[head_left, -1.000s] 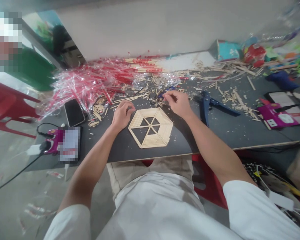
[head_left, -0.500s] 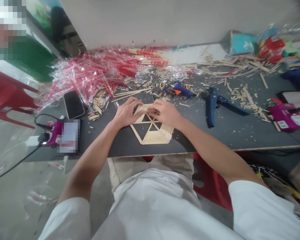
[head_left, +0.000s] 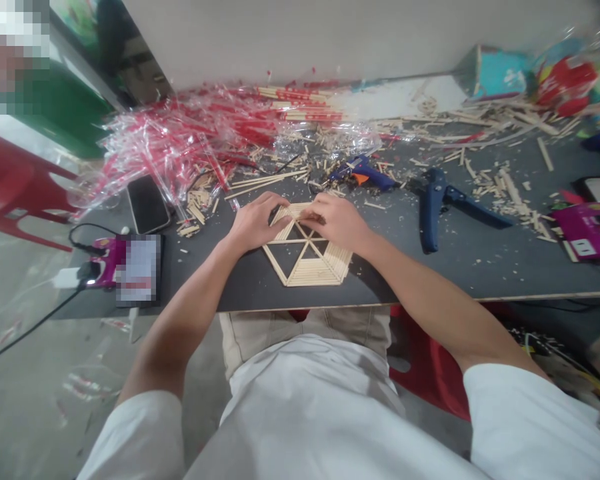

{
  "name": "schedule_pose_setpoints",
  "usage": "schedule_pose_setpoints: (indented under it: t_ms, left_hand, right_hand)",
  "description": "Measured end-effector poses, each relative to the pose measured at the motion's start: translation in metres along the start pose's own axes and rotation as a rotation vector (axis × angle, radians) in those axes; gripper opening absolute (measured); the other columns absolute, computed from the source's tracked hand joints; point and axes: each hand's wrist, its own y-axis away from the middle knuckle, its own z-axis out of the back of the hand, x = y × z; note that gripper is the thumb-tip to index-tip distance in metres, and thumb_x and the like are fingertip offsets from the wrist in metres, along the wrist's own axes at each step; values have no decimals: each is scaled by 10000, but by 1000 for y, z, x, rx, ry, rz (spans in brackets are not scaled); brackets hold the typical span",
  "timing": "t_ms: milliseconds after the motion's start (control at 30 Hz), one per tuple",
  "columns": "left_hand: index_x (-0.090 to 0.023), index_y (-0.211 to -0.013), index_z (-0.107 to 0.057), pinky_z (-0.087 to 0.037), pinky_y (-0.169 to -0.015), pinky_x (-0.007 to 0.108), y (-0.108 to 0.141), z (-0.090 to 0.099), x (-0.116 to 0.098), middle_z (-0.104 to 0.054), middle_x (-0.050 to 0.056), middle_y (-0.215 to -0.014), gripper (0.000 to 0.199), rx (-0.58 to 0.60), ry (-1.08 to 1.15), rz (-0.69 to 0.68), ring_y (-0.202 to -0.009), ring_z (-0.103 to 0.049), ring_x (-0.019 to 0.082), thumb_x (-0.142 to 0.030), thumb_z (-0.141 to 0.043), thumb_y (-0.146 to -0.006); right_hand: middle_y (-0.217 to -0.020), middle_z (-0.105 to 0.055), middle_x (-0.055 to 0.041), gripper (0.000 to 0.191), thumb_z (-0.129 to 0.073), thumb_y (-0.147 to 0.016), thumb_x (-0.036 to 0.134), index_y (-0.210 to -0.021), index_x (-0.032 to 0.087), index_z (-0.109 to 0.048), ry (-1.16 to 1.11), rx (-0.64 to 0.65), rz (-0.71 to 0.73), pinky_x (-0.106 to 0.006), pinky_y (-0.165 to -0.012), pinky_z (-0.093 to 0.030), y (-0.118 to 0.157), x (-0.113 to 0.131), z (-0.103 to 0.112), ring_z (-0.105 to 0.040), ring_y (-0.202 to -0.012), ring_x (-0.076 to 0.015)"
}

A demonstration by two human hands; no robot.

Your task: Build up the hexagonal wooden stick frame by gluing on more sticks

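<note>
A flat hexagonal frame of thin wooden sticks point(head_left: 314, 273) lies on the dark table near its front edge. Spokes cross at its centre, and some wedges are filled with rows of sticks while others show the table through. My left hand point(head_left: 255, 221) grips the upper left edge, thumb on the near side and fingers on the far side. Over the upper right part, my right hand point(head_left: 341, 220) has its fingers pinched together. Whatever lies between those fingertips is too small to make out.
Behind the frame lie a blue glue gun point(head_left: 363, 173) and loose sticks point(head_left: 267, 181). Blue-handled cutters point(head_left: 434, 210) rest to the right. Red and clear wrappers point(head_left: 195, 133) are heaped at back left, near a phone point(head_left: 149, 205) and a purple power strip point(head_left: 109, 257).
The right hand's fingers have shifted slightly up the frame toward its far edge. The left hand keeps its hold. The camera view has turned a little.
</note>
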Motion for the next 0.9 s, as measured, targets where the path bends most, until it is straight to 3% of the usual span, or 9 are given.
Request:
schedule_pose_setpoints:
  t_ms: [700, 900]
  left_hand:
    - [-227, -1217, -701, -549, -913, 350, 0, -1, 1, -725, 65, -1300, 284, -1, 5, -10, -1011, -707, 217, -391, -644, -992]
    - [-222, -1212, -706, -544, -934, 361, 0, 2, -1, -732, 67, -1287, 282, 7, 7, -13, -1011, -708, 222, -391, -627, -1000]
  right_hand:
    - [-912, -667, -55, 200, -686, -1000, 396, -896, 231, -729, -38, -10, -11, -361, -720, -443, -2, 2, 1, -604, -783, -199]
    - [-800, -646, -32, 162, -695, -943, 352, -839, 229, -714, -141, -221, -122, -366, -682, -453, -6, -1, 21, -537, -671, -174]
